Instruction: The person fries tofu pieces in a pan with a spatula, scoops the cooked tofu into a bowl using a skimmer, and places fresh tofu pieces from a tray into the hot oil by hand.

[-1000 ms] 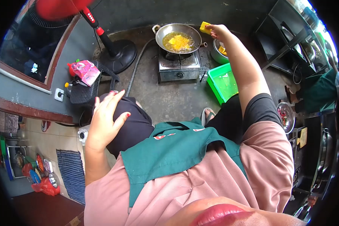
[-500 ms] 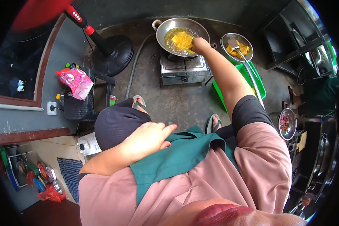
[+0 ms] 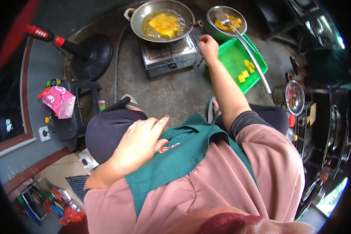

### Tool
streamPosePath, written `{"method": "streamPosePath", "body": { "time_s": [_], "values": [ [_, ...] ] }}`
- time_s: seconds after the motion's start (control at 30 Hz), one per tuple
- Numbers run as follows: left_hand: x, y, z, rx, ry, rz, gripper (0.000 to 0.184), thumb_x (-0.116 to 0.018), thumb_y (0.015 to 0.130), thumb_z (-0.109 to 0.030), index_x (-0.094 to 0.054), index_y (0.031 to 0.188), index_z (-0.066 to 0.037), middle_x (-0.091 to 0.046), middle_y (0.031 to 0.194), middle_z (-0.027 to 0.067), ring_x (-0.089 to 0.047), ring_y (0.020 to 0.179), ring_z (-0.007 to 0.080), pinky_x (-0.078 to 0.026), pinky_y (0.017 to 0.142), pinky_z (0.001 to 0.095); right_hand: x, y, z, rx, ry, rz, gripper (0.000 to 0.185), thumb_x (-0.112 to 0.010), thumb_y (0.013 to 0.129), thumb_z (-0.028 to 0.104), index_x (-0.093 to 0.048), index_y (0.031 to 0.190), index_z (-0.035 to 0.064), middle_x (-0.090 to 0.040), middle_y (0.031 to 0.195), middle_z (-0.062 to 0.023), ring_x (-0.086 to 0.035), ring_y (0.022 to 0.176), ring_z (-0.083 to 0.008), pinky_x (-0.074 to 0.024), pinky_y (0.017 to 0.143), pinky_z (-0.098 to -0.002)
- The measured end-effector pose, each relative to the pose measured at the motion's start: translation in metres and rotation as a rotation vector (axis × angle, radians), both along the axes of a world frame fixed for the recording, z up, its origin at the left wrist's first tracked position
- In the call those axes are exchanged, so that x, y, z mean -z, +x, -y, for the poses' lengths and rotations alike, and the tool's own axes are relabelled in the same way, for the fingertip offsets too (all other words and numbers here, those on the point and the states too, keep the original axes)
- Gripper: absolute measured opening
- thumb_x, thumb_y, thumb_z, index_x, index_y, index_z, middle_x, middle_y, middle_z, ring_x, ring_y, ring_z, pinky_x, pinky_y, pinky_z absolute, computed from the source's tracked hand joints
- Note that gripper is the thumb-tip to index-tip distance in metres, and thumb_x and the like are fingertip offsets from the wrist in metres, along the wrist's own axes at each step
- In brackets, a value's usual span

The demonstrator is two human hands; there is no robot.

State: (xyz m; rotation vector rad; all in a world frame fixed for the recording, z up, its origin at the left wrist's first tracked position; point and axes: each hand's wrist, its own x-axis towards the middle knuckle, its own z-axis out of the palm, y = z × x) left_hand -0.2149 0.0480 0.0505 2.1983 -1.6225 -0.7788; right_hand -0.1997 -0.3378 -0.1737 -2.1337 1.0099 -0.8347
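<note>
My right hand (image 3: pixel 209 47) is between the stove (image 3: pixel 169 56) and the green tray (image 3: pixel 257 72), its fingers curled with nothing visible in them. Yellow blocks (image 3: pixel 242 75) that look like tofu lie in the tray. Yellow pieces (image 3: pixel 162 25) bubble in oil in the wok (image 3: pixel 135 23) on the stove. Behind the tray stands a metal strainer bowl (image 3: pixel 243 27) of browned yellow pieces, with a long-handled spatula (image 3: pixel 251 52) resting across it. My left hand (image 3: pixel 138 140) lies on my thigh beside the green apron (image 3: pixel 175 163), fingers stretched and holding nothing.
A black pedestal fan (image 3: pixel 91 58) stands left of the stove. A gas hose (image 3: pixel 116 66) runs along the floor. On a dark stool (image 3: pixel 72 124) sits a pink package (image 3: pixel 60 101). To the right are a bowl of red and green pieces (image 3: pixel 294 97) and dark shelving (image 3: pixel 292 23).
My right hand has come away from above the wok, moving right toward the green tray; the yellow stuff at its fingers is gone. The view has shifted. My left hand stays on my thigh.
</note>
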Motion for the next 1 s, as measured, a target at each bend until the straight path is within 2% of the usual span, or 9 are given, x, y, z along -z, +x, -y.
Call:
{"method": "streamPosePath", "body": {
  "time_s": [0.03, 0.13, 0.2, 0.3, 0.4, 0.5, 0.7, 0.83, 1.0],
  "values": [
    [0.0, -0.003, 0.001, 0.011, 0.004, -0.005, 0.057, -0.069, 0.077, -0.021, -0.047, 0.128, -0.006, -0.056, 0.108, 0.0138, -0.056, 0.098, 0.0308, -0.044, 0.087, 0.0388, 0.028, -0.03, 0.006, 0.129, 0.013, -0.042, 0.018, -0.056, 0.072, 0.012, -0.068, 0.084, 0.0064, -0.067, 0.083, -0.0168, -0.064, 0.083, -0.0336, -0.0494, 0.077, -0.0402],
    [-0.001, -0.01, 0.003, 0.028, 0.001, -0.007, 0.057, -0.069, 0.077, -0.02, -0.047, 0.128, -0.006, -0.057, 0.107, 0.0137, -0.056, 0.097, 0.0311, -0.044, 0.086, 0.0387, 0.072, -0.123, -0.004, 0.336, -0.029, -0.67, 0.037, -0.062, 0.077, 0.026, -0.062, 0.111, 0.0124, -0.063, 0.111, -0.0162, -0.06, 0.101, -0.0326, -0.0445, 0.091, -0.0423],
    [-0.003, -0.015, 0.004, 0.058, 0.01, -0.025, 0.057, -0.068, 0.077, -0.019, -0.047, 0.128, -0.006, -0.057, 0.107, 0.0137, -0.056, 0.095, 0.0311, -0.044, 0.086, 0.0387, 0.065, -0.164, -0.013, 0.262, 0.205, -1.097, 0.041, -0.056, 0.085, 0.029, -0.054, 0.124, 0.0154, -0.057, 0.124, -0.0112, -0.056, 0.112, -0.0299, -0.0396, 0.098, -0.0452],
    [-0.003, -0.023, 0.003, 0.101, 0.008, -0.033, 0.056, -0.068, 0.078, -0.02, -0.047, 0.128, -0.006, -0.057, 0.105, 0.0137, -0.056, 0.094, 0.031, -0.044, 0.085, 0.0386, 0.09, -0.185, -0.001, 0.256, 0.312, -1.14, 0.035, -0.046, 0.092, 0.025, -0.056, 0.123, 0.0155, -0.058, 0.125, -0.0075, -0.055, 0.115, -0.0276, -0.0425, 0.095, -0.0461],
    [-0.005, -0.033, -0.004, 0.127, -0.008, -0.043, 0.054, -0.067, 0.079, -0.022, -0.048, 0.126, -0.005, -0.058, 0.102, 0.0144, -0.057, 0.092, 0.0315, -0.045, 0.083, 0.0389, 0.091, -0.182, -0.002, 0.22, 0.358, -1.205, 0.04, -0.057, 0.083, 0.014, -0.055, 0.123, 0.0116, -0.059, 0.123, -0.0124, -0.056, 0.114, -0.0304, -0.0463, 0.092, -0.0465],
    [0.004, -0.036, -0.013, 0.103, -0.009, -0.081, 0.052, -0.067, 0.079, -0.023, -0.049, 0.125, -0.004, -0.06, 0.098, 0.0155, -0.058, 0.092, 0.0327, -0.046, 0.083, 0.0397, 0.099, -0.196, -0.01, 0.152, 0.324, -1.262, 0.035, -0.058, 0.081, 0.01, -0.062, 0.116, 0.0099, -0.059, 0.123, -0.0115, -0.057, 0.113, -0.0287, -0.0493, 0.088, -0.0428],
    [0.013, -0.041, -0.028, 0.015, 0.021, 0.014, 0.052, -0.067, 0.079, -0.024, -0.05, 0.123, -0.003, -0.061, 0.101, 0.0172, -0.059, 0.095, 0.0336, -0.047, 0.083, 0.0396, 0.072, -0.203, -0.051, -0.118, 0.186, -1.4, 0.03, -0.063, 0.076, 0.013, -0.068, 0.106, 0.0098, -0.062, 0.118, -0.0104, -0.061, 0.107, -0.0253, -0.0512, 0.086, -0.0362],
    [0.016, -0.047, -0.031, 0.039, 0.006, -0.033, 0.052, -0.067, 0.079, -0.025, -0.05, 0.124, -0.004, -0.062, 0.099, 0.0171, -0.06, 0.093, 0.0327, -0.047, 0.082, 0.0392, 0.071, -0.193, -0.086, -0.253, 0.16, -1.396, 0.037, -0.065, 0.073, 0.019, -0.066, 0.109, 0.0105, -0.063, 0.116, -0.0108, -0.062, 0.106, -0.0256, -0.0513, 0.085, -0.0361],
    [0.025, -0.047, -0.033, 0.023, -0.031, 0.035, 0.053, -0.068, 0.079, -0.027, -0.05, 0.124, -0.005, -0.062, 0.1, 0.0172, -0.06, 0.093, 0.0324, -0.047, 0.083, 0.039, 0.063, -0.179, -0.133, -0.466, 0.133, -1.404, 0.041, -0.066, 0.07, 0.021, -0.066, 0.109, 0.0092, -0.063, 0.114, -0.0123, -0.062, 0.105, -0.0261, -0.0508, 0.085, -0.0358]
  ]
}}
